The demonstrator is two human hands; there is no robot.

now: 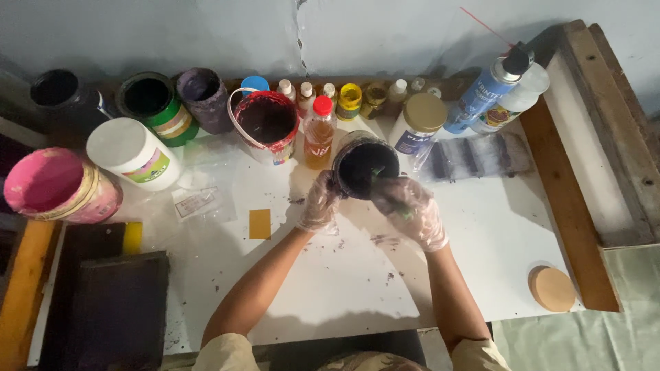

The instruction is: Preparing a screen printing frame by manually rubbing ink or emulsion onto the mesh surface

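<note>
While the dark jar [366, 167] stood on the white table [481, 227], the left hand [319, 203] closed its grip around the jar's side to steady it. The right hand [410, 209], fingers shut on a green stick [385, 180], dipped it inside. Just beyond the left grip stood an amber bottle [320, 134].

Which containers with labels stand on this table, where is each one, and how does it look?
White tub: left, lying tilted, green-yellow label.
Green can: back left, open, striped label.
Amber bottle: centre back, red cap.
White jar: right of the dark jar, tan lid, blue label.
Spray can: back right, blue.
</note>
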